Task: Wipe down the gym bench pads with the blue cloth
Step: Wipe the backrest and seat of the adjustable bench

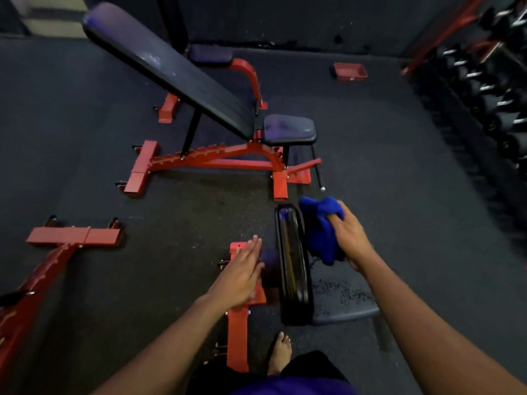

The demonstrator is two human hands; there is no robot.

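Blue cloth (322, 229), one; benches, three.

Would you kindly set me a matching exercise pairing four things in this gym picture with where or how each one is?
Things:
1. blue cloth
2. left hand
3. red tray
4. bare foot

Places or states:
A. on the floor near the far wall
B. bunched in the right hand
C. flat-fingered above a red frame
D. on the floor at the bottom, by the near bench

Pairs: 1-B, 2-C, 3-A, 4-D
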